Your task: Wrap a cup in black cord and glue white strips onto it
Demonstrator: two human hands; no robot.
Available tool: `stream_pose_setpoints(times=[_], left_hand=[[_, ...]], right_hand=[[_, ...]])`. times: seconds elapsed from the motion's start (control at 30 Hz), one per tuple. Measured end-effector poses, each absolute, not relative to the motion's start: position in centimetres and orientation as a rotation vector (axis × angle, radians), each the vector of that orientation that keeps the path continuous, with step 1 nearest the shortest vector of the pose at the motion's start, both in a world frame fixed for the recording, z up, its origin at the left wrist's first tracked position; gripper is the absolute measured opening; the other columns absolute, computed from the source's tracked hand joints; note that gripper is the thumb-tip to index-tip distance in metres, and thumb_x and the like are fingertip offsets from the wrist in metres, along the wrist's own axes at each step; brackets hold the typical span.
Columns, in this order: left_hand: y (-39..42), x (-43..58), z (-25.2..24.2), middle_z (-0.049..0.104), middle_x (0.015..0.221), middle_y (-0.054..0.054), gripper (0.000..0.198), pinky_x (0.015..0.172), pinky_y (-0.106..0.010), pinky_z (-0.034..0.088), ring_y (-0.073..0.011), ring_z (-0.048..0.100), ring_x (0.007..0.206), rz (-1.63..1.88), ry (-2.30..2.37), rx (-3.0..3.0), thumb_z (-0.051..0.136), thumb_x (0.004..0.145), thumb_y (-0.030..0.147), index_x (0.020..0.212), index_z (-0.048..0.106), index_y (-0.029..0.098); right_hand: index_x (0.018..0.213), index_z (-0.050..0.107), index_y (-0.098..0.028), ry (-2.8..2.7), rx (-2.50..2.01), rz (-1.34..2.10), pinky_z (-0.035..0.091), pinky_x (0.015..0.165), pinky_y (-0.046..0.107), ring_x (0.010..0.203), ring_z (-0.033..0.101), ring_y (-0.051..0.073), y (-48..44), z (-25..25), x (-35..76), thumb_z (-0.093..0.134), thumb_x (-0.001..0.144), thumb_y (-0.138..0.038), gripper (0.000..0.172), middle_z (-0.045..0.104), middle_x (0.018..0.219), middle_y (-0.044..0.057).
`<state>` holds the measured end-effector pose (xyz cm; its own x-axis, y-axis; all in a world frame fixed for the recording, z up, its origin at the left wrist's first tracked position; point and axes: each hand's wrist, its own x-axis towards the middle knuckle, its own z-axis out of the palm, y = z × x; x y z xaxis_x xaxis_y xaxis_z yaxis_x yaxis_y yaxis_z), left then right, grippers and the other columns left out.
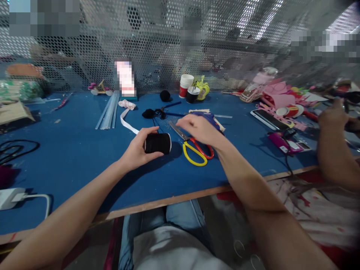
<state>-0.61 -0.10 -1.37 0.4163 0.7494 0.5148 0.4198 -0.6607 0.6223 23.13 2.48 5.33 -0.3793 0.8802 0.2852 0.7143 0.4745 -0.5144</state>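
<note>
My left hand (pixel 140 148) is wrapped around a spool of black thread (pixel 158 144), held on its side just over the blue tabletop. Over the blades of a pair of scissors (pixel 195 153), my right hand (pixel 197 127) has its fingers curled in a pinch. Whatever is between those fingertips is too small to make out. The scissors lie on the table with one yellow and one red handle loop towards me. Beyond the spool is a small black pom-pom (pixel 149 113) with dark strands beside it. Behind my right hand lies a blue glue gun (pixel 206 117), partly covered.
A black ball (pixel 165 96), stacked paper cups (pixel 186 85) and a lit phone (pixel 125 80) stand near the mesh panel. Clear glue sticks (pixel 108 111) and white ribbon (pixel 126 122) lie left. A co-worker's arm (pixel 333 138) is at right, near a purple box (pixel 285 143). A white charger (pixel 12 198) sits front left.
</note>
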Motion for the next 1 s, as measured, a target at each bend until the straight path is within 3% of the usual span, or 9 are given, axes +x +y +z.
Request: stream_pose_setpoints(times=[0.13, 0.33, 0.43, 0.57, 0.77, 1.0], left_hand=[[-0.2, -0.6, -1.5, 0.049, 0.116, -0.011, 0.084, 0.091, -0.040, 0.044, -0.0246, 0.053, 0.107, 1.104, 1.013, 2.257, 0.075, 0.065, 0.037, 0.135, 0.031, 0.022], [-0.1, -0.6, -1.5, 0.049, 0.112, -0.010, 0.088, 0.089, -0.042, 0.044, -0.0247, 0.051, 0.104, 1.089, 0.988, 2.304, 0.075, 0.063, 0.039, 0.136, 0.029, 0.023], [-0.2, -0.6, -1.4, 0.052, 0.108, -0.009, 0.083, 0.084, -0.038, 0.046, -0.0228, 0.054, 0.098, 1.095, 1.012, 2.220, 0.075, 0.063, 0.041, 0.133, 0.034, 0.021], [-0.4, -0.4, -0.8, 0.058, 0.100, -0.007, 0.059, 0.074, -0.031, 0.048, -0.0197, 0.058, 0.087, 1.054, 1.099, 2.107, 0.073, 0.064, 0.047, 0.111, 0.053, 0.017], [-0.7, -0.3, -0.3, 0.061, 0.083, -0.002, 0.057, 0.058, -0.025, 0.045, -0.0144, 0.055, 0.067, 0.943, 1.115, 2.020, 0.071, 0.063, 0.052, 0.107, 0.056, 0.018], [-1.0, -0.1, -0.2, 0.061, 0.085, -0.003, 0.057, 0.059, -0.025, 0.045, -0.0149, 0.056, 0.069, 0.920, 1.065, 2.060, 0.071, 0.063, 0.052, 0.106, 0.056, 0.017]], right_hand=[[0.077, 0.067, -0.016, -2.395, -1.062, 0.689, 0.043, 0.074, 0.030, 0.084, 0.061, 0.021, 2.5, 4.1, 19.1, 0.049, 0.085, -0.048, 0.037, 0.067, 0.086, 0.007], [0.074, 0.064, -0.015, -2.088, -1.113, 0.796, 0.044, 0.074, 0.030, 0.077, 0.060, 0.016, 2.2, 3.2, 17.5, 0.060, 0.075, -0.024, 0.010, 0.068, 0.081, 0.005], [0.075, 0.060, -0.016, -1.943, -1.102, 0.855, 0.044, 0.069, 0.027, 0.072, 0.058, 0.014, 2.0, 3.7, 18.2, 0.059, 0.077, -0.030, 0.015, 0.065, 0.077, 0.002], [0.079, 0.057, -0.017, -1.731, -1.073, 0.914, 0.042, 0.061, 0.024, 0.065, 0.053, 0.010, 2.3, 4.1, 19.6, 0.059, 0.078, -0.035, 0.018, 0.060, 0.074, 0.000], [0.075, 0.053, -0.018, -1.612, -1.017, 1.011, 0.037, 0.053, 0.022, 0.055, 0.046, 0.008, 2.5, 3.7, 20.5, 0.063, 0.076, -0.036, 0.021, 0.054, 0.064, -0.003], [0.075, 0.055, -0.018, -1.663, -1.093, 0.976, 0.037, 0.054, 0.024, 0.057, 0.047, 0.009, 2.8, 3.1, 20.6, 0.063, 0.077, -0.037, 0.021, 0.054, 0.065, -0.002]])
